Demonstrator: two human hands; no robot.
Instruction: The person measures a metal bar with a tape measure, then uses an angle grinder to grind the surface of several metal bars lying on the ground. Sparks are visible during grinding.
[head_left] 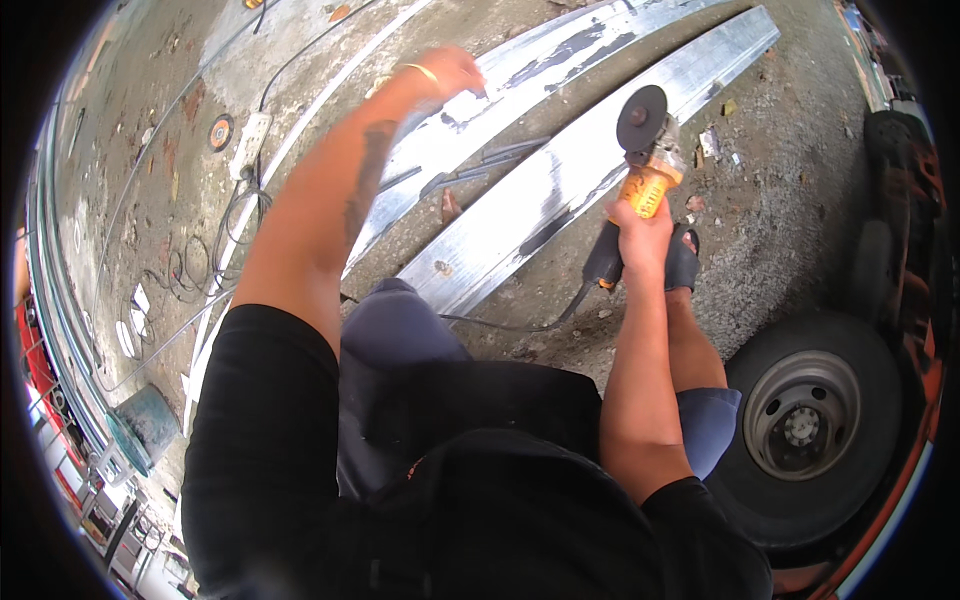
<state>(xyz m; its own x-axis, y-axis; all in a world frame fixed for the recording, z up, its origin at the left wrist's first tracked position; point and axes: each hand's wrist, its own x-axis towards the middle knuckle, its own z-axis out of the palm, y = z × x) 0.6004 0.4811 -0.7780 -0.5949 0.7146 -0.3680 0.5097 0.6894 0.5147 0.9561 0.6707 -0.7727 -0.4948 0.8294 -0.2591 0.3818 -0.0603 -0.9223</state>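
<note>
My right hand is wrapped round the orange and black body of an angle grinder. Its dark round disc faces up, over the side of the nearer metal beam. From the grinder's rear a black cord trails left across the ground. My left arm reaches forward, and my left hand is over the farther metal beam, a yellow band at its wrist. Blur smears its fingers, so any grip is unclear. Both beams are silvery with dark patches.
Short metal pieces lie between the beams. Leftward are a white power strip, a loose disc, tangled cables and a green bucket. Long pipes run along the left edge. A vehicle wheel stands close on my right.
</note>
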